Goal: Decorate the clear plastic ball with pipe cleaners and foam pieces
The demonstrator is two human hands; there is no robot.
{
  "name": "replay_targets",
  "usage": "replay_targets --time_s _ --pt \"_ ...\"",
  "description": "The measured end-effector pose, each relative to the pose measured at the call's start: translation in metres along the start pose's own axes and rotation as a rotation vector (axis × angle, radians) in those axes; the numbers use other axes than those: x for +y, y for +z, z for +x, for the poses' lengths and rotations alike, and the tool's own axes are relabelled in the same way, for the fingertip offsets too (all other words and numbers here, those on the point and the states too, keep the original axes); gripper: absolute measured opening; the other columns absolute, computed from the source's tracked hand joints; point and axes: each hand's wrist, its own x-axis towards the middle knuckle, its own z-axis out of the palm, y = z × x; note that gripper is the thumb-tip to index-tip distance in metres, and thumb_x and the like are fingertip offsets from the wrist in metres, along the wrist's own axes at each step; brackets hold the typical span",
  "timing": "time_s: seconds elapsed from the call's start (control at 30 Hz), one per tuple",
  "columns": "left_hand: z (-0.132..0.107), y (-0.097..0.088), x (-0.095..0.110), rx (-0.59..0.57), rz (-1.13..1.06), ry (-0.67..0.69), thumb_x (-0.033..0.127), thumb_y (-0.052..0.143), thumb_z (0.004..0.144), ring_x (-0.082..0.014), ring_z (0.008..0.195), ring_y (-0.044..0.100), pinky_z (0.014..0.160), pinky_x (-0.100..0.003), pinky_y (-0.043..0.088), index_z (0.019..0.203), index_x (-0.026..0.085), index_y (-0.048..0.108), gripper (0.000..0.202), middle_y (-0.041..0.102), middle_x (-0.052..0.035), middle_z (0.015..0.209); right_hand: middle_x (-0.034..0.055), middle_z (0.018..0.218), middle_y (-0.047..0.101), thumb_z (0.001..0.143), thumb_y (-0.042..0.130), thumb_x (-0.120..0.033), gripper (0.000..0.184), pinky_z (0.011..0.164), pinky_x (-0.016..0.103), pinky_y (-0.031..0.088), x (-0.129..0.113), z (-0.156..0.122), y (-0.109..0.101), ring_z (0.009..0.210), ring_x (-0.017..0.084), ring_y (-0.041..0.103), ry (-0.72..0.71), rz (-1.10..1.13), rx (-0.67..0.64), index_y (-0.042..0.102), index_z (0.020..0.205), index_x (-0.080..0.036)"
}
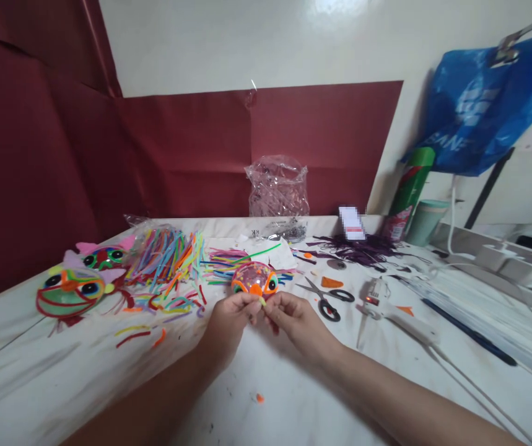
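Head view: we are taking the joined fingertips as the dial centre, with 12 o'clock pointing to the wall. We are pinching a small yellow piece [262, 301] between the fingertips of the left hand [229, 314] and the right hand [293, 316]; both grips are closing on it at the centre, and the fingers are hiding part of it. At 12 o'clock, just beyond the hands, a round decorated face [252, 274] with an orange nose is resting on the white table [275, 378]. We are not able to tell whether the fingers are touching it.

At 3 o'clock, black-handled scissors [324, 297] are lying open near the right hand, and a white glue gun [405, 322] is lying farther out. At 2 o'clock, a phone [352, 224] is standing behind dark purple strands [363, 249]. At 10 o'clock, a bundle of coloured fuzzy sticks [163, 254] is spreading over the tabletop. At 9 o'clock, well apart, a green-mouthed face [71, 300] is sitting in front of a pink-eared face [103, 257]. At 6 o'clock, an orange scrap [260, 398] is lying alone.
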Motion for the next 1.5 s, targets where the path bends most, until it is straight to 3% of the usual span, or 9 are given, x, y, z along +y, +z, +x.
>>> replay_targets --time_s 0.23,0.33,0.5,0.63,0.83,0.97,1.1,1.27,1.5 --pt "-0.005 0.007 0.011 -0.154 -0.337 -0.091 0.036 0.068 0.068 -0.0118 0.062 0.052 0.063 -0.026 0.04 0.072 0.014 0.06 0.024 0.058 -0.001 0.065 -0.0002 0.067 0.059 0.079 0.057 -0.041 0.024 0.063 0.026 0.041 -0.011 -0.003 -0.006 0.064 0.013 0.053 -0.125 -0.107 0.119 0.056 0.072 -0.018" --pt "-0.008 0.008 0.015 -0.218 -0.373 -0.168 0.036 0.068 0.068 -0.0108 0.052 0.053 0.058 -0.027 0.041 0.074 0.014 0.057 0.025 0.061 -0.0019 0.069 -0.0009 0.066 0.06 0.083 0.055 -0.038 0.021 0.065 0.027 0.043 -0.015 -0.004 -0.01 0.062 0.013 0.056 -0.169 -0.13 0.102 0.056 0.074 -0.019" --pt "-0.011 0.012 0.011 -0.163 -0.321 -0.132 0.034 0.072 0.064 -0.0056 0.042 0.042 0.052 -0.025 0.041 0.064 0.015 0.052 0.028 0.051 0.0055 0.052 -0.0007 0.063 0.064 0.08 0.06 -0.041 0.023 0.059 0.029 0.047 -0.014 -0.005 -0.004 0.054 0.015 0.061 -0.123 0.058 -0.052 0.056 0.076 -0.019" --pt "-0.011 0.014 0.01 -0.143 -0.306 -0.114 0.036 0.075 0.061 -0.0064 0.047 0.044 0.054 -0.024 0.042 0.064 0.014 0.054 0.03 0.053 0.004 0.053 -0.001 0.058 0.064 0.075 0.066 -0.042 0.026 0.056 0.028 0.047 -0.014 -0.004 0.0 0.053 0.014 0.06 -0.097 0.198 -0.064 0.056 0.072 -0.019" --pt "-0.01 0.014 0.013 -0.181 -0.288 -0.175 0.031 0.073 0.059 -0.0063 0.047 0.043 0.055 -0.026 0.041 0.063 0.012 0.056 0.025 0.059 -0.0005 0.059 -0.003 0.055 0.058 0.072 0.066 -0.044 0.028 0.053 0.025 0.042 -0.014 -0.003 -0.002 0.05 0.011 0.053 -0.039 0.172 -0.022 0.057 0.07 -0.018" --pt "-0.011 0.013 0.014 -0.176 -0.278 -0.218 0.028 0.072 0.058 -0.0034 0.043 0.035 0.051 -0.024 0.039 0.062 0.013 0.054 0.024 0.051 0.0039 0.055 -0.0036 0.056 0.052 0.077 0.058 -0.039 0.02 0.056 0.026 0.041 -0.013 -0.004 -0.003 0.053 0.012 0.05 -0.069 0.023 0.015 0.053 0.07 -0.02" --pt "-0.011 0.01 0.017 -0.178 -0.293 -0.275 0.028 0.07 0.057 -0.0009 0.04 0.023 0.041 -0.018 0.025 0.061 0.015 0.049 0.025 0.034 0.0099 0.048 -0.0001 0.066 0.05 0.08 0.049 -0.025 0.015 0.058 0.025 0.038 -0.02 -0.005 -0.01 0.061 0.013 0.047 -0.309 -0.362 0.025 0.049 0.066 -0.02" --pt "-0.011 0.009 0.019 -0.172 -0.162 -0.308 0.029 0.068 0.056 0.0002 0.037 0.019 0.038 -0.018 0.011 0.06 0.015 0.047 0.026 0.033 0.0102 0.047 0.0022 0.067 0.051 0.08 0.044 -0.015 0.015 0.056 0.025 0.036 -0.027 -0.005 -0.018 0.063 0.014 0.046 -0.499 -0.622 -0.092 0.047 0.066 -0.02" --pt "-0.008 0.015 0.008 -0.045 -0.164 -0.259 0.027 0.065 0.055 0.0 0.034 0.019 0.038 -0.018 0.012 0.059 0.017 0.044 0.024 0.028 0.0123 0.043 0.0016 0.067 0.055 0.079 0.053 -0.028 0.014 0.06 0.026 0.04 -0.008 -0.004 -0.005 0.063 0.014 0.05 -0.244 -0.339 0.087 0.056 0.069 -0.019"
